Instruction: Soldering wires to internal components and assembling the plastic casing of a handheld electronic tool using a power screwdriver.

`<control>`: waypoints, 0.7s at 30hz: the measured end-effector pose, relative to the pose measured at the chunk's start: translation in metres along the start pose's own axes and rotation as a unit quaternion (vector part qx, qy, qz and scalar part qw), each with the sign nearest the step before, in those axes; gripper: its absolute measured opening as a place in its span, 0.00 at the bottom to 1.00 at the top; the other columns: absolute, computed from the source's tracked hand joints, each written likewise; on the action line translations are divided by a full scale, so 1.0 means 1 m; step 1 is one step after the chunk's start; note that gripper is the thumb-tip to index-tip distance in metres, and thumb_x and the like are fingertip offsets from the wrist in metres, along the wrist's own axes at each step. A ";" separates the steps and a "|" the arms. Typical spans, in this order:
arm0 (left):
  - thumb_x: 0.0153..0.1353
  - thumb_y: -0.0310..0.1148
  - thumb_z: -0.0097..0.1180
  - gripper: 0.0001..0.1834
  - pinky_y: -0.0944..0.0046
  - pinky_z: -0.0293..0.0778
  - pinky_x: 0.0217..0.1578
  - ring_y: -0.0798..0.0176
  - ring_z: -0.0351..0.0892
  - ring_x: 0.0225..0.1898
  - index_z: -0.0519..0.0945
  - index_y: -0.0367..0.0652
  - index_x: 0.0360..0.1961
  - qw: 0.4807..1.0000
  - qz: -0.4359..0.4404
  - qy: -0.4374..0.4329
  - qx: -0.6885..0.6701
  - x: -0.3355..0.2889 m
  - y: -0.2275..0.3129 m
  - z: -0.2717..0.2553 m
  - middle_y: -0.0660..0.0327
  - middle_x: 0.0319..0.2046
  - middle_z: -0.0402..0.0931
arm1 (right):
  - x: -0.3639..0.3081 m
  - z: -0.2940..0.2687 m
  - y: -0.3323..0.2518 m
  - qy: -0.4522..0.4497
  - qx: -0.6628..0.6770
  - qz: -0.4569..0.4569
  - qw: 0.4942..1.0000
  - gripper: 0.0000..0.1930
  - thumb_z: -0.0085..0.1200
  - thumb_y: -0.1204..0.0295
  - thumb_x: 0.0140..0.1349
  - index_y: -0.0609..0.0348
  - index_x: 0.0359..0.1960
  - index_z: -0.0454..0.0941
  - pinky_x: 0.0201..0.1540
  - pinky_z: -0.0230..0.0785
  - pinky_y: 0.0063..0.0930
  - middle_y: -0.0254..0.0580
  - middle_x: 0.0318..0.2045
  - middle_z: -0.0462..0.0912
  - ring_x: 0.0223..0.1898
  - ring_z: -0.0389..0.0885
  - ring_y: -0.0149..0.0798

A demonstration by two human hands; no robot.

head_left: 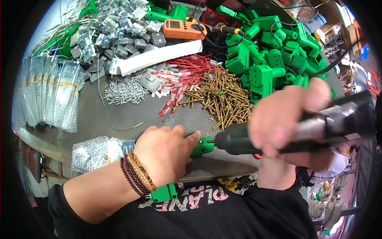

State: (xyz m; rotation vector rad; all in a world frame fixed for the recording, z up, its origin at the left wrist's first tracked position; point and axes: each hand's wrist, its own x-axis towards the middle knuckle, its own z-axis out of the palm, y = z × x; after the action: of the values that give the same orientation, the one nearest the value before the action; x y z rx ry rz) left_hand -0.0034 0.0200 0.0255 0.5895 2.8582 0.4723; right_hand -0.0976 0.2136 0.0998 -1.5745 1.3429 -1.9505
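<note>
My left hand (pixel 164 150), with bead bracelets at the wrist, is closed around a green plastic housing (pixel 204 146) near the table's front edge. The housing's round end sticks out past my fingers, and its other end shows below my wrist; the middle is hidden by the hand. My right hand (pixel 278 119) grips a black power drill (pixel 234 139), lying level and smeared by motion. The drill's nose points left and its bit meets the housing's round end, or nearly so. Beyond lie a heap of brass-coloured screws (pixel 227 93) and red-wired small parts (pixel 191 65).
More green housings (pixel 274 51) are piled at the back right. Silver screws (pixel 126 91), metal brackets (pixel 115 24) and an orange meter (pixel 184 30) lie at the back. Wrapped clear bags (pixel 51 95) are stacked left; a bubble-wrap pouch (pixel 95 153) lies near my left forearm.
</note>
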 end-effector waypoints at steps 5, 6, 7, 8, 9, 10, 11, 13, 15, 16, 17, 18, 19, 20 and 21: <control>0.57 0.36 0.59 0.25 0.58 0.76 0.41 0.58 0.84 0.40 0.79 0.53 0.58 1.000 0.010 0.004 0.024 0.004 0.001 -0.004 0.61 0.38 0.80 | 0.001 0.009 0.014 0.051 0.068 0.018 0.996 0.32 0.73 0.63 0.55 0.59 0.55 0.66 0.29 0.74 0.31 0.48 0.34 0.82 0.24 0.81 0.36; 0.57 0.36 0.59 0.25 0.58 0.76 0.41 0.58 0.84 0.40 0.79 0.53 0.58 1.000 0.011 0.005 0.023 0.004 0.001 -0.004 0.61 0.38 0.80 | 0.002 0.007 0.015 0.024 0.057 0.016 0.998 0.32 0.73 0.63 0.54 0.59 0.54 0.66 0.29 0.74 0.31 0.49 0.33 0.82 0.24 0.80 0.36; 0.56 0.35 0.58 0.25 0.58 0.76 0.40 0.58 0.83 0.39 0.80 0.53 0.57 1.000 0.011 0.002 0.026 0.004 0.001 -0.004 0.61 0.38 0.80 | 0.002 0.005 0.018 0.024 0.056 0.016 0.998 0.32 0.73 0.63 0.54 0.59 0.54 0.66 0.29 0.74 0.31 0.49 0.33 0.82 0.24 0.80 0.36; 0.55 0.33 0.56 0.25 0.57 0.75 0.39 0.58 0.83 0.38 0.80 0.53 0.57 0.999 0.012 -0.001 0.030 0.004 0.001 -0.004 0.62 0.37 0.79 | 0.003 0.004 0.023 0.016 0.070 0.014 0.997 0.32 0.73 0.62 0.55 0.60 0.54 0.67 0.28 0.74 0.30 0.49 0.33 0.82 0.23 0.80 0.36; 0.55 0.33 0.56 0.25 0.57 0.75 0.39 0.58 0.83 0.38 0.80 0.53 0.57 0.999 0.013 0.000 0.031 0.005 0.000 -0.003 0.62 0.37 0.79 | 0.004 0.004 0.026 0.008 0.084 0.011 0.996 0.32 0.73 0.61 0.55 0.60 0.53 0.67 0.28 0.74 0.30 0.49 0.33 0.81 0.23 0.80 0.35; 0.55 0.33 0.56 0.25 0.57 0.75 0.38 0.58 0.83 0.37 0.81 0.52 0.57 0.999 0.016 0.015 0.031 0.004 -0.001 -0.002 0.62 0.36 0.79 | 0.003 0.013 0.026 0.063 0.107 0.022 0.992 0.31 0.73 0.60 0.55 0.60 0.52 0.67 0.27 0.73 0.29 0.49 0.33 0.82 0.23 0.80 0.36; 0.55 0.33 0.55 0.25 0.57 0.75 0.37 0.58 0.82 0.36 0.81 0.52 0.56 0.999 0.018 0.031 0.032 0.004 -0.002 0.000 0.62 0.35 0.79 | 0.005 0.012 0.025 0.077 0.140 0.044 0.986 0.31 0.73 0.60 0.55 0.61 0.51 0.67 0.25 0.73 0.28 0.50 0.31 0.82 0.23 0.81 0.37; 0.55 0.33 0.55 0.24 0.57 0.75 0.36 0.58 0.82 0.35 0.81 0.52 0.56 0.998 0.023 0.043 0.033 0.003 -0.001 0.002 0.61 0.34 0.78 | 0.005 -0.001 0.031 -0.010 0.112 -0.017 0.993 0.32 0.73 0.57 0.55 0.62 0.51 0.67 0.25 0.73 0.29 0.51 0.30 0.82 0.23 0.81 0.37; 0.54 0.33 0.55 0.24 0.58 0.74 0.35 0.57 0.82 0.34 0.81 0.52 0.56 0.997 0.025 0.058 0.035 0.002 -0.002 0.004 0.61 0.33 0.78 | 0.004 0.009 0.021 0.044 0.125 -0.003 0.991 0.34 0.73 0.60 0.54 0.63 0.55 0.66 0.25 0.73 0.30 0.51 0.30 0.82 0.22 0.80 0.38; 0.55 0.33 0.55 0.24 0.58 0.75 0.34 0.57 0.82 0.34 0.81 0.51 0.56 0.996 0.041 0.079 0.020 0.001 -0.005 0.006 0.61 0.33 0.78 | 0.008 0.011 0.014 0.079 0.113 0.042 0.990 0.36 0.73 0.63 0.52 0.63 0.58 0.65 0.25 0.73 0.31 0.51 0.29 0.82 0.22 0.80 0.38; 0.55 0.33 0.55 0.24 0.58 0.75 0.34 0.57 0.82 0.35 0.81 0.51 0.56 0.993 0.056 0.100 0.005 -0.001 -0.007 0.008 0.60 0.33 0.79 | 0.011 0.011 0.007 0.113 0.100 0.086 0.985 0.39 0.73 0.65 0.50 0.64 0.60 0.64 0.24 0.73 0.32 0.51 0.29 0.82 0.22 0.80 0.39; 0.53 0.41 0.66 0.18 0.52 0.77 0.35 0.50 0.82 0.34 0.82 0.46 0.43 0.993 0.050 0.105 -0.010 -0.001 -0.004 0.010 0.57 0.32 0.78 | 0.009 0.009 -0.003 0.077 0.060 0.098 0.990 0.41 0.71 0.67 0.50 0.62 0.64 0.62 0.25 0.74 0.34 0.49 0.27 0.82 0.20 0.78 0.39; 0.53 0.41 0.66 0.18 0.52 0.77 0.35 0.50 0.82 0.34 0.82 0.46 0.43 0.993 0.047 0.110 -0.010 0.000 -0.005 0.009 0.57 0.32 0.78 | 0.010 0.004 -0.010 0.071 0.059 0.099 0.991 0.41 0.71 0.67 0.50 0.62 0.64 0.62 0.25 0.74 0.34 0.49 0.27 0.82 0.20 0.78 0.39; 0.53 0.41 0.66 0.20 0.52 0.77 0.36 0.49 0.83 0.35 0.81 0.45 0.46 0.995 0.045 0.085 -0.015 0.003 -0.004 0.006 0.56 0.33 0.78 | 0.011 0.001 -0.020 -0.040 0.083 0.030 0.995 0.40 0.70 0.58 0.52 0.60 0.63 0.64 0.25 0.74 0.36 0.48 0.28 0.83 0.21 0.80 0.41; 0.53 0.41 0.66 0.22 0.51 0.78 0.36 0.48 0.83 0.36 0.80 0.44 0.48 0.997 0.042 0.060 -0.020 0.006 -0.005 0.002 0.55 0.34 0.79 | 0.013 0.001 -0.025 -0.150 0.106 -0.038 0.982 0.39 0.69 0.50 0.55 0.58 0.62 0.66 0.25 0.74 0.37 0.48 0.29 0.84 0.22 0.82 0.43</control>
State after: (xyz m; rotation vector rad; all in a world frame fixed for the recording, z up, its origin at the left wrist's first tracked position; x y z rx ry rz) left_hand -0.0103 0.0189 0.0208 0.6983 2.9378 0.5953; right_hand -0.0939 0.2169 0.1270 -1.7493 0.9377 -1.7416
